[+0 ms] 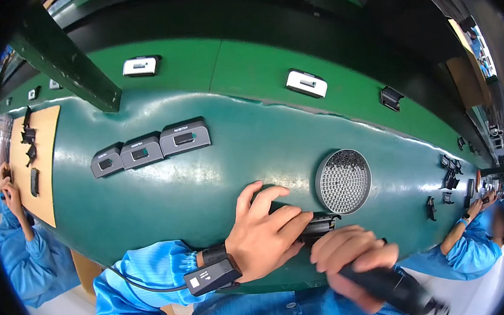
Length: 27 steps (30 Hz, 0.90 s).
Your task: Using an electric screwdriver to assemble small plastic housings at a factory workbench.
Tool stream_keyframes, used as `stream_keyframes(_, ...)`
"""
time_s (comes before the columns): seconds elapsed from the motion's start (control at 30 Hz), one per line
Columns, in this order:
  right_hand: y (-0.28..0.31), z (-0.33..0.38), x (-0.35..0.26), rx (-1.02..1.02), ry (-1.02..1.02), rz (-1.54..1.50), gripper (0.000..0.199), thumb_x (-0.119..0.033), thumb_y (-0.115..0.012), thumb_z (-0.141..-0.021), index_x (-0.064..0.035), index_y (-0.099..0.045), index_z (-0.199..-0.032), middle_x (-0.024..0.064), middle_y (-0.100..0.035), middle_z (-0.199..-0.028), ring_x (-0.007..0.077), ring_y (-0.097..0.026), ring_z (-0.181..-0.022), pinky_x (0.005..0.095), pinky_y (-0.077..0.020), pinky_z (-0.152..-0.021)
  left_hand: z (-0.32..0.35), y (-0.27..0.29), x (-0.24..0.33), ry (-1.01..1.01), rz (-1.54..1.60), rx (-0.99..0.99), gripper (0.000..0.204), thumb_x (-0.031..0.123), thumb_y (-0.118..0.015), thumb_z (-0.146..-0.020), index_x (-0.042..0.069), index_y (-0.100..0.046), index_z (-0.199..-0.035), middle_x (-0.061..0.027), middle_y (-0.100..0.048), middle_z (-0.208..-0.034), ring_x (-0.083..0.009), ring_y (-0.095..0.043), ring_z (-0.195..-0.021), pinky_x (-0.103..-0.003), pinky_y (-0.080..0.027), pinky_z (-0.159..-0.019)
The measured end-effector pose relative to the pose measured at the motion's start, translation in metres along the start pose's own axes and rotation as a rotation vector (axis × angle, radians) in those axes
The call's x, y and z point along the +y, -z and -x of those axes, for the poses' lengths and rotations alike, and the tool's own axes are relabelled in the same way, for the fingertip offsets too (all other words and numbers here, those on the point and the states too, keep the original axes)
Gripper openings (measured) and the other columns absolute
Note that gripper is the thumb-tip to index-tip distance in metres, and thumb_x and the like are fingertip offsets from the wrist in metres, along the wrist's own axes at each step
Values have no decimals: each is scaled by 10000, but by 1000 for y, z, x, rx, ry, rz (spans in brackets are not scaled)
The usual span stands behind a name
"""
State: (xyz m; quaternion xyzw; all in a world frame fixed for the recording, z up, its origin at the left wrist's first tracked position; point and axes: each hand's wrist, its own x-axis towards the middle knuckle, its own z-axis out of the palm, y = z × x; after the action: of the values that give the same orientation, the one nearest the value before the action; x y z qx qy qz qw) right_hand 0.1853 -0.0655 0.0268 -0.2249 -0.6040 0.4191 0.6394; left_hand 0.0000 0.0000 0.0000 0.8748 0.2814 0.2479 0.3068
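Observation:
My left hand [265, 233] is bent over a black plastic housing [319, 226] on the table in front of me, its fingers holding the part at its left side. Much of that housing is hidden under my fingers. Just to the right, my right hand [355, 262] wraps round a black corded electric screwdriver [386, 289], slightly blurred; its tip is hidden behind the hand. Beyond both hands stands a round grey dish [369, 191] with a holed plate and small dark pieces, probably screws, heaped at its far side.
Three grey housings [185, 138] stand in a row at the left of the green table [250, 140]. Along the back, a green belt [245, 69] carries white units [306, 83] and a black one [390, 98]. A green post [67, 59] rises at back left. Co-workers sit both sides.

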Motion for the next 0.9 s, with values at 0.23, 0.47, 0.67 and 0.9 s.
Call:
stream_keyframes(0.23, 97, -22, -65, 590, 233, 13, 643, -717, -533, -943, -129, -472, -1195, 84, -540, -765, 215, -535, -554, 373, -487, -491, -21, -9, 45, 18, -40, 80, 320, 19, -731, -695, 127, -653, -985, 3, -686, -1108, -281, -570, -1213, -569, -301, -1125)
stream_keyframes(0.47, 201, -14, -59, 930, 94, 136, 602, -713, -438, -986, -145, -496, -1175, 54, -531, -742, 195, -521, -571, 382, -470, -566, -49, -26, 81, -208, 148, 262, 323, -196, -579, -658, 85, -519, -806, -79, -774, -928, -271, -735, -889, -538, -437, -1034)
stream_keyframes(0.67, 217, -20, -84, 1010, 54, 148, 588, -650, -445, -1019, -80, -479, -1159, 68, -532, -731, 193, -539, -582, 380, -484, -577, -56, -25, 120, -216, 128, 317, 325, -200, -567, -654, 108, -498, -730, -71, -779, -913, -256, -739, -928, -476, -440, -992)
stream_keyframes(0.9, 213, -18, -126, 913, 80, 188, 620, -653, -484, -1002, -63, -449, -1188, 73, -537, -743, 186, -554, -588, 370, -506, -569, -129, 41, 138, 37, -233, 291, 345, -136, -623, -791, 8, -522, -1088, -155, -705, -982, -303, -698, -894, -369, -543, -835)
